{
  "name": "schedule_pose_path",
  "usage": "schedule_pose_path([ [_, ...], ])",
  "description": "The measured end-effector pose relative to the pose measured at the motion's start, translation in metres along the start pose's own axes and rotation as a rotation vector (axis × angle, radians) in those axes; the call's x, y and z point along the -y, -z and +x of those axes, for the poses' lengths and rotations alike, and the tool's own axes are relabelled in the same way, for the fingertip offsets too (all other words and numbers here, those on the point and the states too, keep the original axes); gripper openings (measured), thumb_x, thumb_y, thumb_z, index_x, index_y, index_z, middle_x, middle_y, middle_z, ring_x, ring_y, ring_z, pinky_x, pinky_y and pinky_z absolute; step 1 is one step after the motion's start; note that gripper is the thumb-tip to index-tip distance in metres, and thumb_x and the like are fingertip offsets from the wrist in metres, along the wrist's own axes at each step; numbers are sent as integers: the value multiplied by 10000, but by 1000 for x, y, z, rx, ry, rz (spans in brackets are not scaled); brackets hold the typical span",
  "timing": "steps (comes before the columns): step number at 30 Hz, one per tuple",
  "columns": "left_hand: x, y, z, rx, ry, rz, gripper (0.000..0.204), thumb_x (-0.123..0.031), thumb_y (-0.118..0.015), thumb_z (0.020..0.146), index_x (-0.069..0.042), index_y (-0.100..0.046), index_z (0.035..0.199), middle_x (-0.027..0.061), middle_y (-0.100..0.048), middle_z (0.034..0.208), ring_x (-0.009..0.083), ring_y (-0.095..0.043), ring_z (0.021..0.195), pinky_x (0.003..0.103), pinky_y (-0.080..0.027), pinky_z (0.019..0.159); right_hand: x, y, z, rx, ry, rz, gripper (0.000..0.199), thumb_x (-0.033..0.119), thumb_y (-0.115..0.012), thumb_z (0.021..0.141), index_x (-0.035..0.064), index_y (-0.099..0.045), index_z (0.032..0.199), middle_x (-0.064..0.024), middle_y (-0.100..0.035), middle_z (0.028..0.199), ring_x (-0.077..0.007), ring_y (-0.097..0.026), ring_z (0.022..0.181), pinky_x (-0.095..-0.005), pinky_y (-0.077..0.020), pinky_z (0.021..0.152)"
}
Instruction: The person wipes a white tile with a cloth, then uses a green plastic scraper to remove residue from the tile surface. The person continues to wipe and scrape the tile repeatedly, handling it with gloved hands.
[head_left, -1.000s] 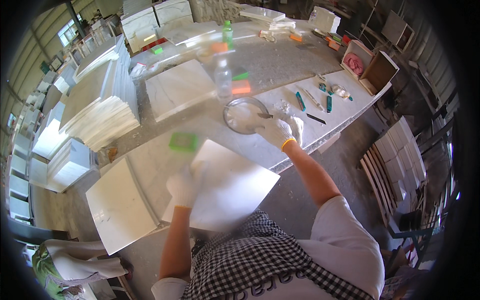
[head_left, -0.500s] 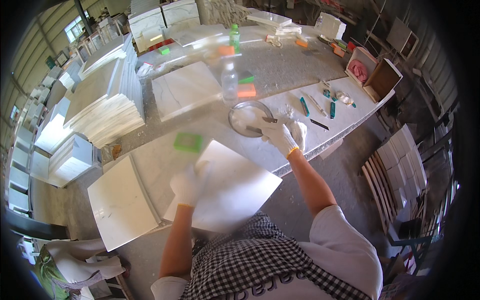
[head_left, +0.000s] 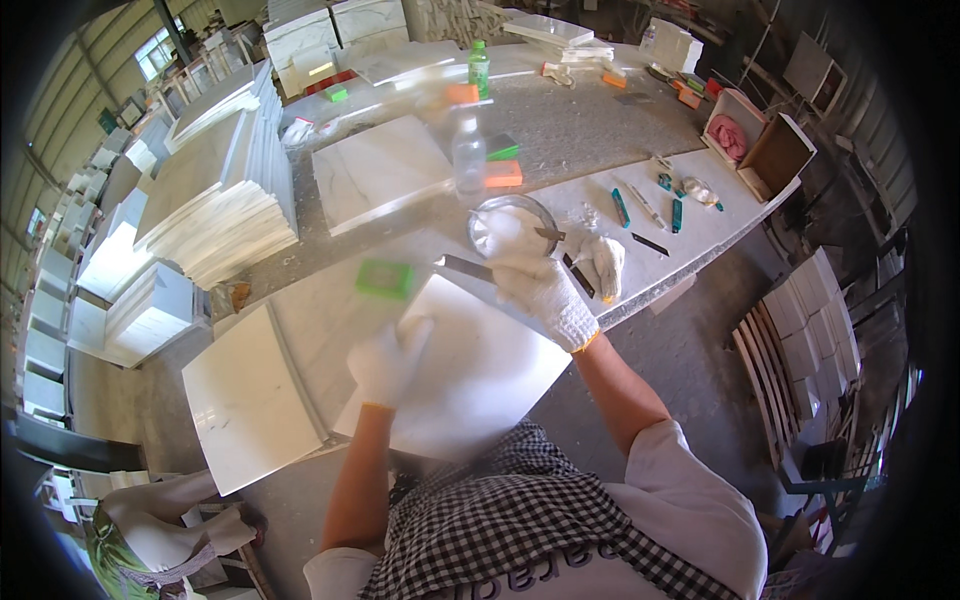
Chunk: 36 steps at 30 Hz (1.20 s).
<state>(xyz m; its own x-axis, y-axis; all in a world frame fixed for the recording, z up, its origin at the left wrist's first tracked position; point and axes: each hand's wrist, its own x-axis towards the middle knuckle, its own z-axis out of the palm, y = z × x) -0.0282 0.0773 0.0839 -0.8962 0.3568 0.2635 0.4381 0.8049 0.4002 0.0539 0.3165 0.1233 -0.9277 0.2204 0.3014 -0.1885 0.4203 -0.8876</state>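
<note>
My left hand, in a white knit glove, is closed on the left edge of a white marble tile. The tile is tilted toward me at the table's near edge. In my right hand, gloved too, is a flat metal scraper blade; its tip points left, over the tile's far corner. Beyond that hand stands a round metal bowl of white paste, with another dark blade at its rim. A green block lies past the tile's upper left corner.
Another white tile lies to the left. Farther off are a marble slab, a clear bottle and an orange block. To the right lie crumpled gloves, teal cutters and a box. Tile stacks stand at left.
My right hand has moved from the bowl toward me and left, bringing the scraper blade over the tile's far corner. My left hand keeps its hold on the tile.
</note>
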Motion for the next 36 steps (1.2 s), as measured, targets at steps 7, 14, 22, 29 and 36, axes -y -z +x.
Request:
schedule_pose_path([
  [7,-2,2,1,12,22,-35,588,-609,-636,819,-47,-580,654,209,-612,637,409,-613,599,482,-466,550,3,-2,-2,3,1,-53,228,45,-629,873,-5,-673,1091,-61,-642,860,-146,-602,716,-276,-489,617],
  [14,-1,1,1,46,41,-55,595,-623,-630,817,-48,-597,670,204,-619,643,404,-618,601,478,-474,564,4,-7,-2,-41,4,18,216,138,-596,938,-10,-688,1066,-35,-611,748,-96,-553,685,-260,-465,616],
  [22,-2,0,1,16,29,-13,602,-631,-627,817,-52,-598,654,195,-617,629,395,-617,590,465,-470,550,5,-2,-1,22,-57,-27,226,80,-611,917,-17,-666,1113,-74,-663,900,-132,-624,752,-267,-513,672],
  [29,0,0,1,-8,3,-31,602,-632,-620,821,-58,-585,645,191,-609,618,393,-612,577,468,-463,540,6,-7,-1,-18,-67,87,254,160,-618,939,-21,-678,1106,-47,-644,798,-103,-587,720,-266,-488,672],
  [36,-2,1,1,16,27,-24,606,-637,-620,817,-56,-579,649,193,-612,624,395,-613,583,473,-466,547,-6,-10,1,-70,-9,15,219,155,-624,924,21,-697,1082,-71,-666,784,-140,-622,707,-290,-503,659],
])
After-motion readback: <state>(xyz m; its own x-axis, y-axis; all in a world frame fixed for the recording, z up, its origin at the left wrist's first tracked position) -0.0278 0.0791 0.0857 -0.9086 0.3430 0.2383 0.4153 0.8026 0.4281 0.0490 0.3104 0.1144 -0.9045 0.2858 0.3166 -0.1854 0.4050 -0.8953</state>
